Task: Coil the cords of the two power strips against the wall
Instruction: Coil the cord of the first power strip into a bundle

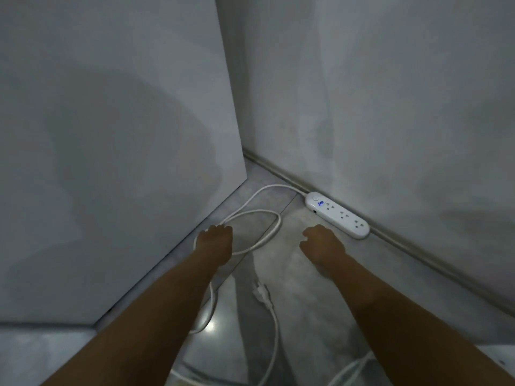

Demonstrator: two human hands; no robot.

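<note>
A white power strip (337,215) lies on the grey floor against the wall's baseboard, a small blue light lit near its switch end. Its white cord (274,227) leaves the left end, curves out over the floor and forms a loose loop. My left hand (216,242) sits on the near left part of that loop, fingers curled down over the cord. My right hand (323,243) hovers over bare floor just in front of the strip, fingers loosely bent, holding nothing. A white plug (262,295) lies on the floor between my forearms, its cord trailing toward me.
A tall white cabinet panel (111,162) stands at the left, its bottom edge close to the cord loop. The pale wall (390,107) runs along the right. Another stretch of white cord (348,370) shows at the bottom right.
</note>
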